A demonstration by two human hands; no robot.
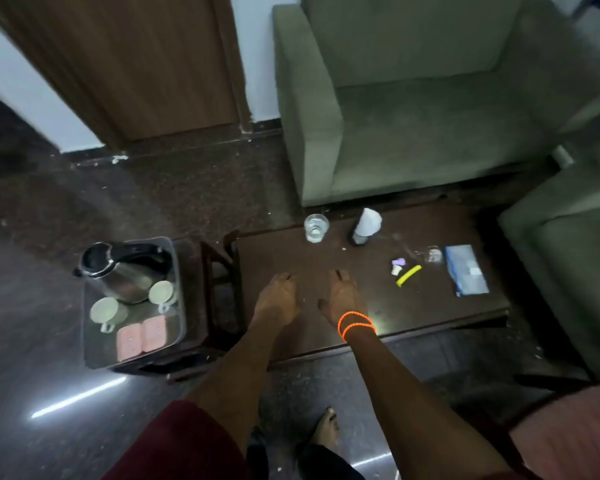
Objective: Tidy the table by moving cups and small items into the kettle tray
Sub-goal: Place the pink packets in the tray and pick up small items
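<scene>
The clear kettle tray (179, 299) sits on a small stand at the left and holds a steel kettle (118, 268), two white cups (103, 310) (161, 292) and two pink packets (142, 336). On the dark coffee table (430, 306) stand a clear glass (316, 228) and a white bottle (365, 225) at the far edge. Small purple and white items (397, 266) and a yellow stick (408, 275) lie to the right, beside a blue packet (466, 270). My left hand (278, 296) and right hand (343, 294) hover side by side over the table's near left part, fingers curled down, holding nothing.
A green armchair (413, 109) stands behind the table and another green seat (568, 258) at the right. A wooden door (146, 64) is at the back left. My bare foot (326, 431) is on the dark polished floor below. A small clear wrapper (430, 254) lies by the blue packet.
</scene>
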